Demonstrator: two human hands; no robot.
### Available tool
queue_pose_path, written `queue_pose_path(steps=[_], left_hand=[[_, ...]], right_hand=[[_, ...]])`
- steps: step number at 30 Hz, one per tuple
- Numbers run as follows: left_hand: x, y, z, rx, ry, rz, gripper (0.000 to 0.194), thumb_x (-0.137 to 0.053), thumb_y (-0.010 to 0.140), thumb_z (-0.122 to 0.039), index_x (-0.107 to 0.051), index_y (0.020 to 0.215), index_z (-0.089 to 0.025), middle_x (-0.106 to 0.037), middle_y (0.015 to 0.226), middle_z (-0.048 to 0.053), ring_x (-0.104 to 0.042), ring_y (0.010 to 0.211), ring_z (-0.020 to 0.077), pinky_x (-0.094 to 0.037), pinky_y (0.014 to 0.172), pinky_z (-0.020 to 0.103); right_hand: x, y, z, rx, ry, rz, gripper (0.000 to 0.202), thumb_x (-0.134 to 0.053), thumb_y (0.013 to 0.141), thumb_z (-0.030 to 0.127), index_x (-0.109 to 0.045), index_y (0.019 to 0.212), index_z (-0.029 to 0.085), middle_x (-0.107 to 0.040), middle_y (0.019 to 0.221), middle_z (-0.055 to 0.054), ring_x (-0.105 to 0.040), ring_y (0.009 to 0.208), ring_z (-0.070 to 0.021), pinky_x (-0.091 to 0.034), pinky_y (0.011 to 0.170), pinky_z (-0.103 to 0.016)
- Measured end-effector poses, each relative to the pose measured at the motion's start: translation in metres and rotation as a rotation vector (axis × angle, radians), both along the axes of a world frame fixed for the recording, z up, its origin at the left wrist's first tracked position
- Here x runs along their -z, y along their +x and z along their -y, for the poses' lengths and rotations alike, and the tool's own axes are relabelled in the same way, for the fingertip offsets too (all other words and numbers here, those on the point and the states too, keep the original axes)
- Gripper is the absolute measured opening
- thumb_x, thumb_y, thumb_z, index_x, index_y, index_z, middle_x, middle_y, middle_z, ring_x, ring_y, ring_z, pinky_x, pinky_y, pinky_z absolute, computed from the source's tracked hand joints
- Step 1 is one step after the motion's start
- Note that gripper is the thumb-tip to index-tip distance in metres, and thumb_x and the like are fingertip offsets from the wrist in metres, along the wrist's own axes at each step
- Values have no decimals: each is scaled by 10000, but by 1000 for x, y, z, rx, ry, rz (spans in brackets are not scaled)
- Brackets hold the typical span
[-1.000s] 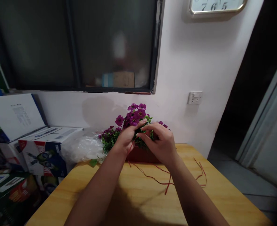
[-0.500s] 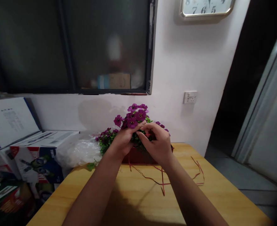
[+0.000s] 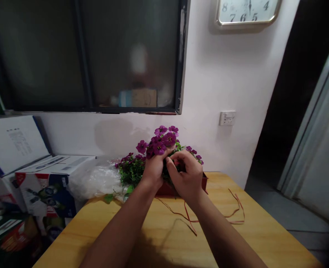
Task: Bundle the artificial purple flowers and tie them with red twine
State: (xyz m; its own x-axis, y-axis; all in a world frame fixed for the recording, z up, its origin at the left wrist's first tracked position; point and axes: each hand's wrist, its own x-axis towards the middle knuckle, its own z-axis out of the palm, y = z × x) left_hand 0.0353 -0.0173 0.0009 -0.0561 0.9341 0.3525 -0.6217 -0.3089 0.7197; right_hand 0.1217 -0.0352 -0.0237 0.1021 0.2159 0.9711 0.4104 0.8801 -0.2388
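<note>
Purple flowers (image 3: 159,141): center of frame, bunched above your hands.
Left hand (image 3: 154,169): closed around the flowers' lower part.
Right hand (image 3: 187,174): thumb and forefinger nearly together — pinch contents unclear to you.
Red planter (image 3: 167,190): behind your hands, on table (image 3: 120,230).
Red ribbon (image 3: 191,221): lower right of center.

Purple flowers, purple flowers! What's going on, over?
Left hand gripping purple flowers. Right hand pinching close by, contents hidden. Red planter behind hands. Loose red strings on table.
</note>
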Motion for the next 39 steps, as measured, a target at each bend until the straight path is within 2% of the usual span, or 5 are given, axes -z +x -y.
queue_pose_path(steps=[12, 22, 27, 32, 39], left_hand=[[2, -3, -5, -105, 75, 78, 303, -851, 592, -273, -726, 844, -163, -734, 840, 9, -664, 985, 190, -488, 895, 279], [-18, -19, 14, 41, -48, 106, 273, -830, 615, -359, -674, 746, -177, -643, 622, -21, -680, 705, 175, -535, 677, 260], [-26, -23, 20, 146, -120, 143, 244, -772, 643, -344, -595, 710, -191, -558, 539, -41, -650, 611, 170, -536, 618, 271], [-26, -26, 19, 141, -89, 174, 255, -721, 697, -399, -571, 684, -192, -544, 516, -26, -626, 555, 161, -528, 592, 270], [-19, -38, 0, -100, 47, 358, 206, -724, 709, -388, -630, 747, -209, -637, 621, -42, -608, 552, 114, -497, 588, 223]], right_hand=[[-1, 2, 11, -354, -189, -170, 82, -658, 853, 217, -587, 892, 233, -568, 742, 15, -478, 594, -113, -387, 537, -273], [-20, 27, 10, -332, -258, -309, 186, -732, 818, 323, -574, 887, 255, -444, 549, 77, -366, 491, -99, -343, 497, -261], [-7, 15, -16, -530, -421, -380, 240, -705, 834, 409, -549, 909, 244, -408, 586, 78, -329, 492, -87, -268, 464, -238], [12, -14, -29, -575, -487, -479, 284, -587, 891, 502, -530, 894, 224, -523, 753, 31, -476, 626, -108, -413, 580, -225], [37, -48, -28, -553, -487, -239, 205, -457, 956, 390, -564, 1000, 221, -660, 984, -65, -614, 892, -186, -501, 836, -310]])
